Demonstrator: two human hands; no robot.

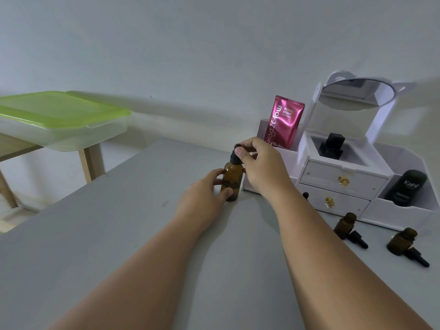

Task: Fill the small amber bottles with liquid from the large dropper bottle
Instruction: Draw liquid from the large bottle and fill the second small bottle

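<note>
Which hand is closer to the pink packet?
The right hand. It grips the big bottle's dropper cap just below the pink packet; the left hand holds the bottle lower down, farther away.

The large dropper bottle (231, 181) is amber with a black dropper cap (235, 156). A magenta pouch (284, 122) stands in a white organizer (342, 179). The container lid (59, 109) is lime green.

A home dressing corner: at the right of the frame a white vanity organizer (342, 179) with a round mirror (354, 94), drawers, a pink serum pouch (284, 121); a lidded storage box (59, 120) at left.
</note>
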